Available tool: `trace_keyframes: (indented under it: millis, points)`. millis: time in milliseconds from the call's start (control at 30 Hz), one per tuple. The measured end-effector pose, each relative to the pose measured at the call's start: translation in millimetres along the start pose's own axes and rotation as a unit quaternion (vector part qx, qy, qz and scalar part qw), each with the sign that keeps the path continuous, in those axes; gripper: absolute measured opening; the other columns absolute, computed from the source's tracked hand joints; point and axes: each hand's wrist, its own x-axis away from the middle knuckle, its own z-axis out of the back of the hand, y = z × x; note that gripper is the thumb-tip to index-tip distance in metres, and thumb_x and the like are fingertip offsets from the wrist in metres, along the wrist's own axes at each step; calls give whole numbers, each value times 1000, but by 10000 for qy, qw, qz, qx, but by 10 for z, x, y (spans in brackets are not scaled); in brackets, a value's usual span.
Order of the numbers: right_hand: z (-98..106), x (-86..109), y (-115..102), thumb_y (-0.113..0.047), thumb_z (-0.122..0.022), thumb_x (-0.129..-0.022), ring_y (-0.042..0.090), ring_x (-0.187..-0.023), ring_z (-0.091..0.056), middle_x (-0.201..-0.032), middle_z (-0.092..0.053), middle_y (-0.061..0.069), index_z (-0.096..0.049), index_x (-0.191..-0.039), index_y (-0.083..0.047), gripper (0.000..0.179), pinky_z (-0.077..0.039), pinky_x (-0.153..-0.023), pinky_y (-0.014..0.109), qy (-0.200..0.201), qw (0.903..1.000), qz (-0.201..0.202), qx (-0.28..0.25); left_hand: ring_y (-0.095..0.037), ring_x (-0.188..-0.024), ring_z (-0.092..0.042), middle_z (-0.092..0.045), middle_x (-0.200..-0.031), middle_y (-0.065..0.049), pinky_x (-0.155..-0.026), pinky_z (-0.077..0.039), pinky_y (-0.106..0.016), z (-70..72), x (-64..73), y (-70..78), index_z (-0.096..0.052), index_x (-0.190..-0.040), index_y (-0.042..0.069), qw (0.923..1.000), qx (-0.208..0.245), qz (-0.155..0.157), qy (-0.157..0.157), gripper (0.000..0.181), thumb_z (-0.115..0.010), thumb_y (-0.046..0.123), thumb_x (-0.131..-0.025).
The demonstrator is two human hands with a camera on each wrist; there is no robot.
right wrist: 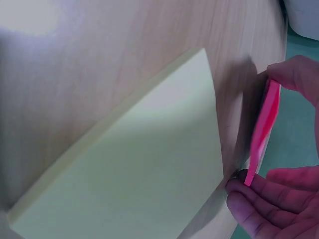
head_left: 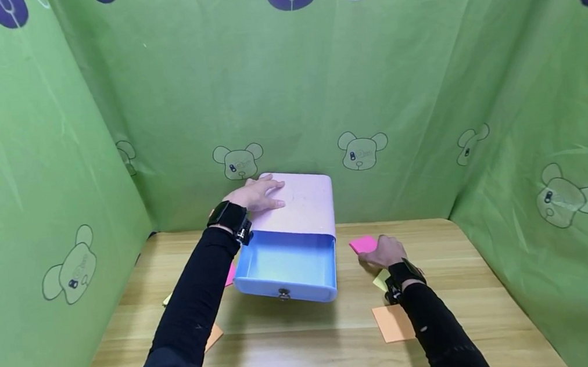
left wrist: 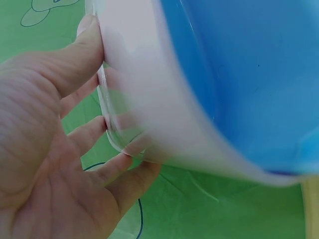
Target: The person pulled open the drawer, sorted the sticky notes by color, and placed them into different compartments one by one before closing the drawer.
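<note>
My left hand (head_left: 258, 195) rests with spread fingers on the upper left of a pink box (head_left: 301, 206). In the left wrist view, its fingertips (left wrist: 94, 130) touch the box's shell. The box's blue drawer (head_left: 287, 263) is pulled out toward me, bare inside, with a small metal lock on its front. To the right, my right hand (head_left: 386, 251) pinches a pink sticky note pad (right wrist: 262, 132) by its edges between thumb and fingers. Just below that hand lies a pale yellow sticky note pad (right wrist: 139, 149), partly hidden by the wrist in the head view.
An orange sticky note pad (head_left: 392, 323) lies near my right forearm. Beside my left forearm, another orange pad (head_left: 213, 336), a pink one (head_left: 230, 275) and a yellow one (head_left: 166, 299) show partly. Green cloth walls (head_left: 286, 91) enclose the wooden table (head_left: 288, 359) on three sides.
</note>
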Motion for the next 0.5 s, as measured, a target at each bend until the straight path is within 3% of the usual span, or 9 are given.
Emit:
trace_keyframes:
  millis: [233, 333, 433, 500]
  points:
    - [3, 23, -17, -45, -83, -68, 23, -64, -52, -72, -57, 11, -57, -82, 0, 54, -39, -52, 29, 84, 9999, -6, -121, -47, -158, -6, -10, -173, -9, -124, -12, -70, -3, -6, -27, -35, -159, 26, 10000, 7, 16, 13, 66, -60, 44, -100]
    - [-5, 43, -18, -43, -82, -66, 24, -64, -52, -70, -57, 10, -54, -75, -3, 50, -40, -52, 30, 194, 9998, 45, -5, -47, -157, -6, -10, -173, -9, -125, -11, -69, -5, -7, -21, -35, -159, 26, 10000, 42, -24, 24, 66, -60, 44, -100]
    - [-8, 60, -18, -44, -82, -66, 26, -66, -53, -72, -57, 14, -52, -71, -3, 51, -44, -54, 33, 200, 9997, 48, 127, -47, -157, -7, -10, -173, -10, -125, -11, -68, -11, -14, -20, -36, -158, 25, 9999, 89, -49, 34, 66, -60, 44, -100]
    - [-7, 62, -25, -46, -82, -66, 29, -70, -56, -80, -59, 20, -56, -76, 2, 55, -49, -59, 37, 172, 9997, 38, 156, -46, -157, -7, -9, -173, -10, -125, -11, -68, -10, -10, -22, -36, -158, 25, 9999, 111, -37, 15, 66, -60, 44, -100]
